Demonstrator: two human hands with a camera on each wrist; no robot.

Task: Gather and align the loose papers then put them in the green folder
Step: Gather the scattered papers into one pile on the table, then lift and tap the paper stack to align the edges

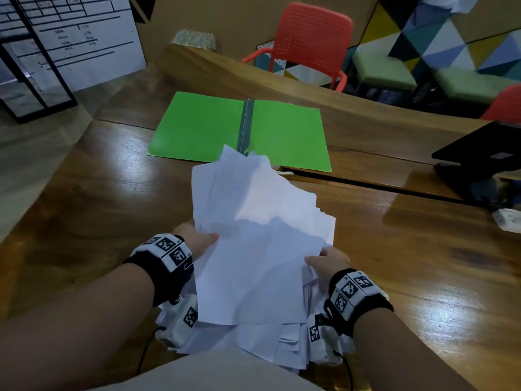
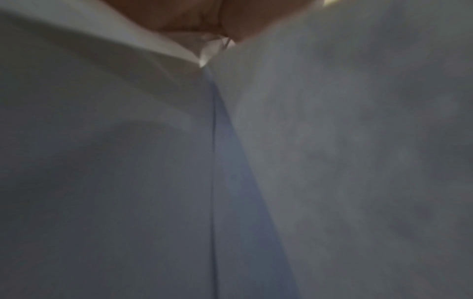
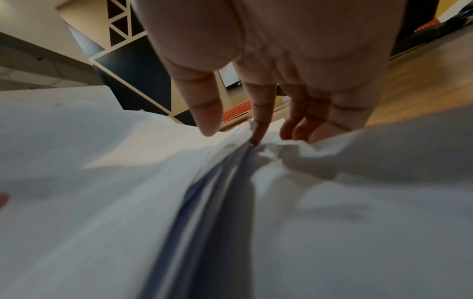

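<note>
A ragged stack of white papers (image 1: 253,221) is held up over the wooden table (image 1: 98,179), its edges fanned and uneven. My left hand (image 1: 201,241) grips the stack's left side, thumb on top. My right hand (image 1: 324,262) grips the right side; in the right wrist view its thumb lies on top of the papers (image 3: 128,202) and its fingers (image 3: 261,113) reach behind the sheets. The left wrist view is filled by papers (image 2: 332,161), with a bit of the hand at the top. The green folder (image 1: 197,128) lies open and flat beyond the stack.
A black laptop (image 1: 485,153) sits at the table's right side, a small white object (image 1: 507,218) in front of it. Red chairs (image 1: 310,43) stand behind the table. A groove (image 1: 366,184) runs across the tabletop right of the stack.
</note>
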